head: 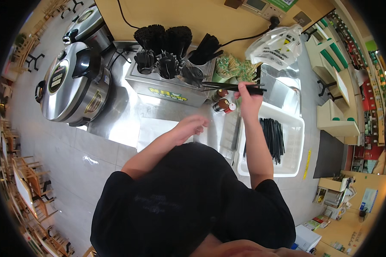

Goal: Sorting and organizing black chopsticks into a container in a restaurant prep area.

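Note:
My right hand (250, 102) grips a small bundle of black chopsticks (223, 86), held almost level with the thin ends towards the left. Those ends reach past the right front of a stainless steel cutlery holder (173, 91). Upright black chopsticks (178, 37) fill its back cylinders, and another bunch (206, 48) leans in the right one. Its front cylinders hold black spoons (168, 64). Below my right forearm, more black chopsticks (273, 139) lie in a white plastic basket (294, 151). My left hand (191, 127) hovers over the counter, slightly blurred, fingers loosely curled around nothing visible.
Two large steel rice cookers (74, 83) stand at the left. Small seasoning jars (222, 104) sit between the holder and basket. Behind them are wrapped chopsticks (228, 66) in green cups and a white plastic bag (276, 48). A black cable (247, 38) runs along the wall.

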{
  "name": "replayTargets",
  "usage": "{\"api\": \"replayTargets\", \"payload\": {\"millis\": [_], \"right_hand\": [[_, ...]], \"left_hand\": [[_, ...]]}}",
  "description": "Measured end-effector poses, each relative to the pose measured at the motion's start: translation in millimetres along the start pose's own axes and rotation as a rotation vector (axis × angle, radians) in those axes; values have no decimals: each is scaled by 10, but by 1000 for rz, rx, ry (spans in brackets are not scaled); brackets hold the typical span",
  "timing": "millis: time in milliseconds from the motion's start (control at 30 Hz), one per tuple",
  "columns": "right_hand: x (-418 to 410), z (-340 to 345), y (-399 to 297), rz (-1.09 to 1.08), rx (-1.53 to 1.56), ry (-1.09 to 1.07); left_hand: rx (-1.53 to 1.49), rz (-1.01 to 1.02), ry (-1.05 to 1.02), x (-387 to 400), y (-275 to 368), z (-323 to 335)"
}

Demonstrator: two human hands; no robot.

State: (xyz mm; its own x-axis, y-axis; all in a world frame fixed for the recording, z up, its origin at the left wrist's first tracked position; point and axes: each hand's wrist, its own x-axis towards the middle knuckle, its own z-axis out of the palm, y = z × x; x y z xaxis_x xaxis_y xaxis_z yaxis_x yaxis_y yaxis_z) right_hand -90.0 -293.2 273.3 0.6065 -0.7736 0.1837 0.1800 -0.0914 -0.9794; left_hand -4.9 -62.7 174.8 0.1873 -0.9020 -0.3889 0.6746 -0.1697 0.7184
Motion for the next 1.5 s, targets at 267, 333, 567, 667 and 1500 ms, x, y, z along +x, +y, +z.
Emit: {"api": "replayTargets", "payload": {"millis": [267,333,567,667,1500], "right_hand": [[997,421,73,-119,-128,18],[1172,639,127,-94,-127,6],[1607,1057,733,43,-324,-161],[1624,1186,879,132,-384,-206],[1835,1293,1044,97,-675,-261]], "left_hand": [[11,17,0,-120,-16,-95],[4,31,-28,-95,-40,-134],[-4,7,2,-33,-64,-190],[3,6,0,-10,-100,-253],[592,764,379,1417,2075,-510]]}}
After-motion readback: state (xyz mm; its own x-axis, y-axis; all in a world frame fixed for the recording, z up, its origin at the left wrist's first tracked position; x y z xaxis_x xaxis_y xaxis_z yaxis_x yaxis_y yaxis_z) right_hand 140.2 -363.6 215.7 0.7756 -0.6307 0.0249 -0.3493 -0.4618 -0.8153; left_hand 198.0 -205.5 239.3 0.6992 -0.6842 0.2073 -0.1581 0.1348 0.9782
